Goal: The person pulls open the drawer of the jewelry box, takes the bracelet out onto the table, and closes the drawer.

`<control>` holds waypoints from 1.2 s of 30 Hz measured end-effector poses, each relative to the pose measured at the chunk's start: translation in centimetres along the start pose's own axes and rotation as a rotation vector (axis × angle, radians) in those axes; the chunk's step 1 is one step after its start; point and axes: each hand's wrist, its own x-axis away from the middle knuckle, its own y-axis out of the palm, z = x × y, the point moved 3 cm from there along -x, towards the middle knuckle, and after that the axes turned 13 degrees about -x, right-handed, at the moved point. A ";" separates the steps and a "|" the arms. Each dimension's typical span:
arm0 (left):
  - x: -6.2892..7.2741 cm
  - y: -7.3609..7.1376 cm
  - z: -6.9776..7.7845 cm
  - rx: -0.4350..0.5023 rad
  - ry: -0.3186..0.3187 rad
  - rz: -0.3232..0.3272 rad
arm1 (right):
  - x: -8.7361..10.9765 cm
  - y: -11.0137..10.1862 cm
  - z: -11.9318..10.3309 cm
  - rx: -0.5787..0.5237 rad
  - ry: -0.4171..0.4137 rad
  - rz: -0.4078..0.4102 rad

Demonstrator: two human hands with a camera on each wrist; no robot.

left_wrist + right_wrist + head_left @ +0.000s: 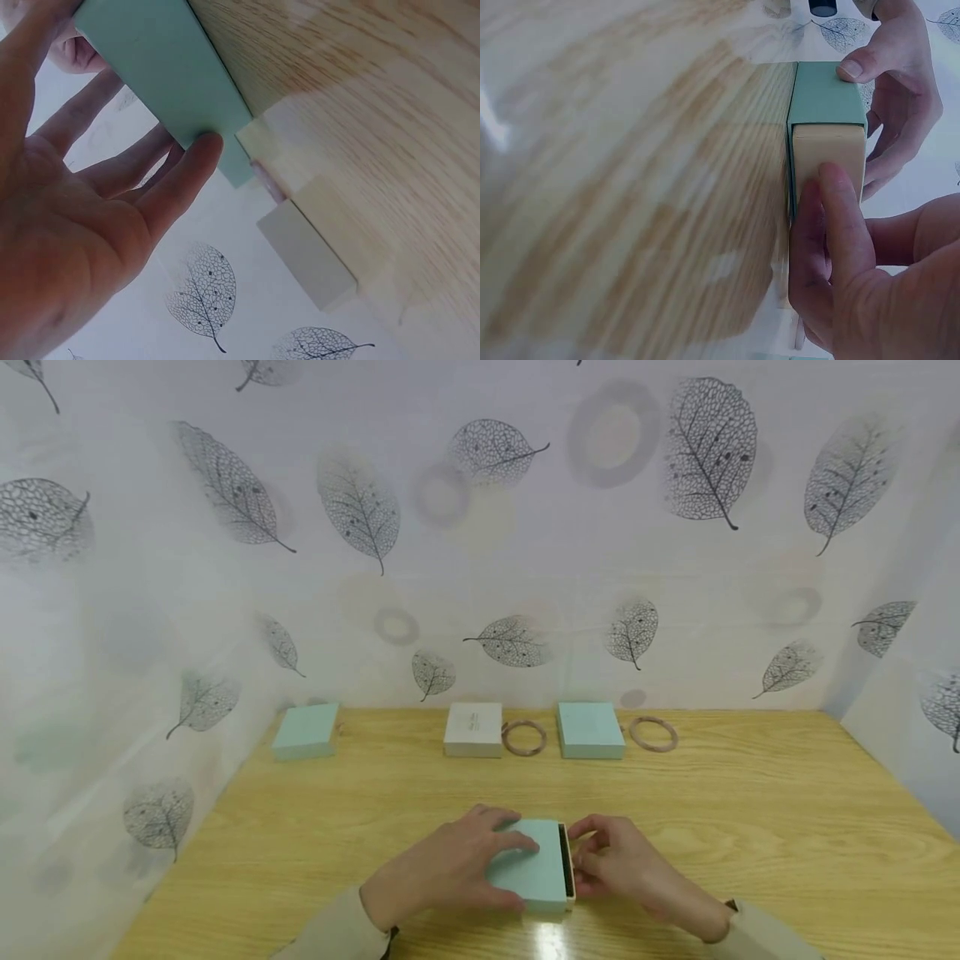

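A mint-green box [532, 868] lies on the table in front of me. Its cream drawer [829, 146] sticks out slightly at the right end, and a dark strip of its inside shows in the head view. My left hand [465, 860] grips the sleeve from above, thumb along the near side, other fingers over the top and far side. At the drawer's end is my right hand [611, 860], its fingers bent and some fingertips touching the cream end face; whether they pinch the rim is hidden. What lies in the drawer cannot be seen.
Along the back of the wooden table [750, 827] stand a mint box [307, 731], a white box [473, 729] with a brownish ring [507, 739] beside it, and another mint box [590, 731] with a second ring [634, 735]. A leaf-patterned sheet [480, 568] rises behind.
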 end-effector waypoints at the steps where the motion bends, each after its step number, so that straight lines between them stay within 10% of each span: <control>1: 0.0 0.0 0.0 0.001 0.000 -0.002 | 0.1 -0.1 0.0 0.002 -0.001 0.000; 36: 0.0 -0.1 -0.1 0.006 -0.011 -0.033 | 0.9 -2.8 0.6 0.000 0.029 -0.002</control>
